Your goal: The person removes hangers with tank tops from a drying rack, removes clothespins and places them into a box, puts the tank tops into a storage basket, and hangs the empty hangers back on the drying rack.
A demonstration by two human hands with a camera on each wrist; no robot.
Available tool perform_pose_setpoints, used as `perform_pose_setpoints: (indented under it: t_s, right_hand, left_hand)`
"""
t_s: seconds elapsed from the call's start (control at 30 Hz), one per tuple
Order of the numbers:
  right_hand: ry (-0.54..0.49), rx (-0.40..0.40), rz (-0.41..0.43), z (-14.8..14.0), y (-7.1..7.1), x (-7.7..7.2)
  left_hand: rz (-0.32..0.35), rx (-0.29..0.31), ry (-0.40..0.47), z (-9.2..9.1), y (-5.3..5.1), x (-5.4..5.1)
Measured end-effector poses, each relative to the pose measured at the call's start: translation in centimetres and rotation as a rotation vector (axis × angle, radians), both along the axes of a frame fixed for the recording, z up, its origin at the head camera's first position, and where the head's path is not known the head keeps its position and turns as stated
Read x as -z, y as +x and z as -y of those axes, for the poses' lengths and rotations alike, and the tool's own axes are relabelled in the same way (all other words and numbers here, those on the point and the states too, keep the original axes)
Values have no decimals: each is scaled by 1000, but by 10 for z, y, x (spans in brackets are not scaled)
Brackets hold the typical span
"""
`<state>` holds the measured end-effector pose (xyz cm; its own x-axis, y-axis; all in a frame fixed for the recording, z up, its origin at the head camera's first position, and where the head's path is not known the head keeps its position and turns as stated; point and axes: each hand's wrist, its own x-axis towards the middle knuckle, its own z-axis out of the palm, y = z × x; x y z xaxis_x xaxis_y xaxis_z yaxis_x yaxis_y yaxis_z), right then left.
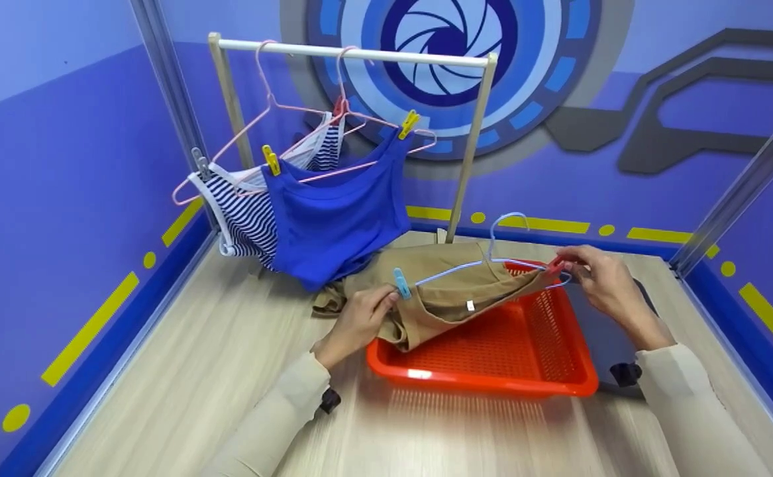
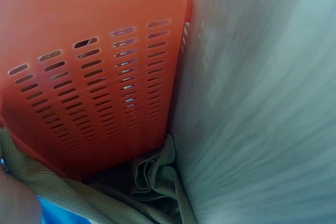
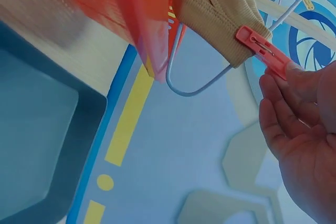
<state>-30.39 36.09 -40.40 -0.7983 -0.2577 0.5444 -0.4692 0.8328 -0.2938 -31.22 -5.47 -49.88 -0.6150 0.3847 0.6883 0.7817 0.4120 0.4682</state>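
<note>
A tan tank top [image 1: 446, 298] hangs from a light blue hanger [image 1: 452, 270] above the red basket [image 1: 479, 384]. A light blue clothespin [image 1: 401, 283] clips its left strap, and a red clothespin [image 3: 262, 48] is on the right strap. My left hand [image 1: 361, 318] pinches the top beside the blue clothespin; the hanger's left end is hidden there. Between thumb and fingers, my right hand [image 1: 601, 285] holds the red clothespin at the hanger's right end. Part of the top drapes into the basket and over its far left side.
Behind stands a drying rack [image 1: 360, 52]. On it, pink hangers carry a blue tank top [image 1: 343, 212] and a striped tank top [image 1: 244, 218], both clipped with clothespins. A dark grey tray [image 3: 47, 145] lies right of the basket. Walls enclose the table [image 1: 227, 371].
</note>
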Motion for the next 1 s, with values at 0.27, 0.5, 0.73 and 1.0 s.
perform_pose_setpoints:
  t_s: [0.27, 0.5, 0.73, 1.0]
  right_hand:
    - [67, 1, -40, -2, -3, -10]
    - [93, 2, -69, -3, -2, -12]
    - [101, -4, -60, -4, 1, -17]
    - [90, -21, -98, -6, 2, -22]
  left_hand:
    - [-17, 2, 1, 0, 1, -1]
    - [-3, 3, -7, 0, 1, 0]
    - [-1, 6, -13, -1, 2, 1]
    - [-3, -4, -19, -1, 4, -3]
